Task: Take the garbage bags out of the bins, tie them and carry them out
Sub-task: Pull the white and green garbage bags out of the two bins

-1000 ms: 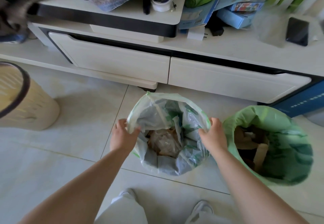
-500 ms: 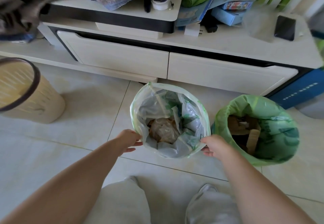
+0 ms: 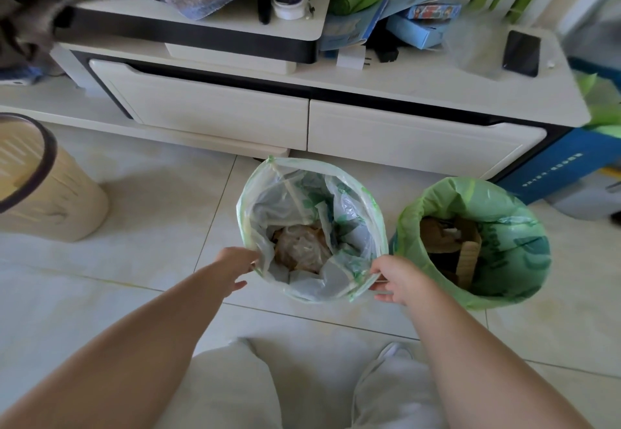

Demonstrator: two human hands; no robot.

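Standing over the floor, my left hand [image 3: 235, 269] and right hand [image 3: 396, 280] each pinch the near rim of the pale bag [image 3: 312, 223] between them; I should lift evenly, away from the green bag [image 3: 504, 247] on my right.
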